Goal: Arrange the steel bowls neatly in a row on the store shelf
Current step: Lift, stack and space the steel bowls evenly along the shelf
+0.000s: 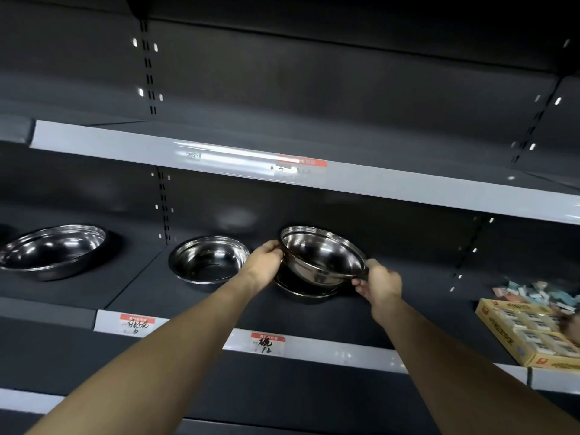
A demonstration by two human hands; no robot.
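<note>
Forearms stretch up from below towards the dark grey store shelf, both bare, both aimed at the same bowl. Nearest us along the shelf's white front edge sits a red-and-white handwritten price tag, and off to the right a yellow cardboard box of small packets juts over the lip.

Now the hands. The left hand curls its fingers over the near-left rim of a shiny round steel bowl, and the right hand pinches the opposite rim between thumb and fingers. Two grips on opposite edges: that looks like a way to keep a slippery, thin-walled bowl level while it is guided. The bowl is tilted, its mouth facing us, and it hangs just above a second steel bowl lying flat beneath it. Whether the two touch, I cannot tell; the lower one is mostly hidden.

Just to the left stands a medium round steel bowl, upright on the shelf, close by the left wrist. Further left, beyond the upright slotted post, rests a wider shallow steel basin, well apart from the others. My read: the row is half made, and the held bowl needs its own spot beside the medium one.
</note>
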